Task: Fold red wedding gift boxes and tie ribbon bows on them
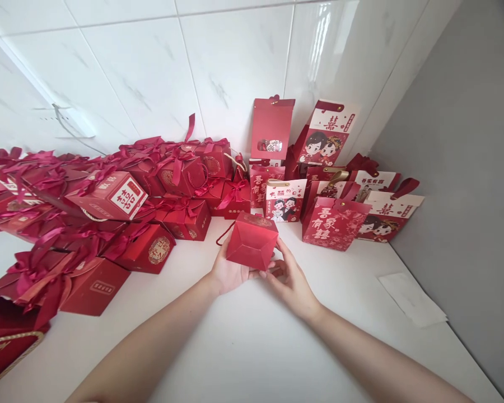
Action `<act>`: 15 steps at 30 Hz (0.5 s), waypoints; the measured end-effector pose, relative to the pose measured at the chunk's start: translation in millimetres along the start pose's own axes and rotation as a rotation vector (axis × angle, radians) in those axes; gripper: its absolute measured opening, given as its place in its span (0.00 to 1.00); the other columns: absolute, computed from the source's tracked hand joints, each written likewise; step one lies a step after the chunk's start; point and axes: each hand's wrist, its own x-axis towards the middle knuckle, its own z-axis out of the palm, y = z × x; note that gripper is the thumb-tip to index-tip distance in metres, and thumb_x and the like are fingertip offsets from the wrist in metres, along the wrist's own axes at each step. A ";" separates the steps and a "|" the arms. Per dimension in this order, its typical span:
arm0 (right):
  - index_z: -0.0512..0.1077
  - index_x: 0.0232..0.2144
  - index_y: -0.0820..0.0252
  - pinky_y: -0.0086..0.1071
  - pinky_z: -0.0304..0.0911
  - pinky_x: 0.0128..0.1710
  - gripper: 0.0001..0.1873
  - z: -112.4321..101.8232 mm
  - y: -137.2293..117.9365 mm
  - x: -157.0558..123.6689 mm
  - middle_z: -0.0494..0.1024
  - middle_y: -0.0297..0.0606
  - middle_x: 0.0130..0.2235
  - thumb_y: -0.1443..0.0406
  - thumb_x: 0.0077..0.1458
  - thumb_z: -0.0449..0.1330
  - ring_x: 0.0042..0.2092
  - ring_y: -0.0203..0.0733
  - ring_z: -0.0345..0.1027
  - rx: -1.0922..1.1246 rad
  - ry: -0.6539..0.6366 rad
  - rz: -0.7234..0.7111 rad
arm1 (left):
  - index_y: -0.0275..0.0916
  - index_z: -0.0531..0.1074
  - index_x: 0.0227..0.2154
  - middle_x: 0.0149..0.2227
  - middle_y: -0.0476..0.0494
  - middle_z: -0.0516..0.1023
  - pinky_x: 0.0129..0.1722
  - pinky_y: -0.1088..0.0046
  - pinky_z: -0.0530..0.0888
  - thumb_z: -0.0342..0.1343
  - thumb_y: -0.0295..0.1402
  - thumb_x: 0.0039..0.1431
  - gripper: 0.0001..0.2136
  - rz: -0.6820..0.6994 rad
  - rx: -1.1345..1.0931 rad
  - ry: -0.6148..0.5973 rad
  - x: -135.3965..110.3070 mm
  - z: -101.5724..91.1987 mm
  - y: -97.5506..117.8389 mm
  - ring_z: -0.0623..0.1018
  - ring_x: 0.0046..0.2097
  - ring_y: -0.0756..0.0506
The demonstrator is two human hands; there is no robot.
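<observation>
A small red paper gift box (252, 240) sits tilted between both hands above the white tabletop (243, 336), its folded bottom facing me. My left hand (229, 271) cups the box from below and the left, fingers closed on it. On the box's lower right edge my right hand (289, 277) grips with its fingers, thumb near the corner. A thin red cord loop shows at the box's left side.
A pile of red ribboned gift boxes (109, 218) fills the left and back. Red printed gift bags (334, 221) stand at the back right against the white tiled wall. A white paper sheet (411, 296) lies near the right edge, next to a grey wall.
</observation>
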 end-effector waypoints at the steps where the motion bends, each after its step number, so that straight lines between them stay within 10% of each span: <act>1: 0.44 0.71 0.44 0.38 0.74 0.42 0.42 -0.2 -0.6 0.2 0.64 0.45 0.59 0.59 0.63 0.61 0.44 0.41 0.71 0.006 -0.007 0.020 | 0.35 0.71 0.57 0.53 0.29 0.77 0.45 0.60 0.71 0.41 0.63 0.61 0.38 -0.001 0.000 0.008 0.1 -0.2 -0.6 0.78 0.49 0.32; 15: 0.42 0.72 0.44 0.40 0.72 0.48 0.43 -2.9 -3.9 0.8 0.56 0.45 0.66 0.54 0.64 0.60 0.46 0.41 0.71 0.032 -0.036 0.021 | 0.36 0.72 0.57 0.55 0.31 0.76 0.48 0.59 0.73 0.42 0.61 0.62 0.36 0.014 -0.001 0.014 1.2 -1.0 1.7 0.79 0.48 0.35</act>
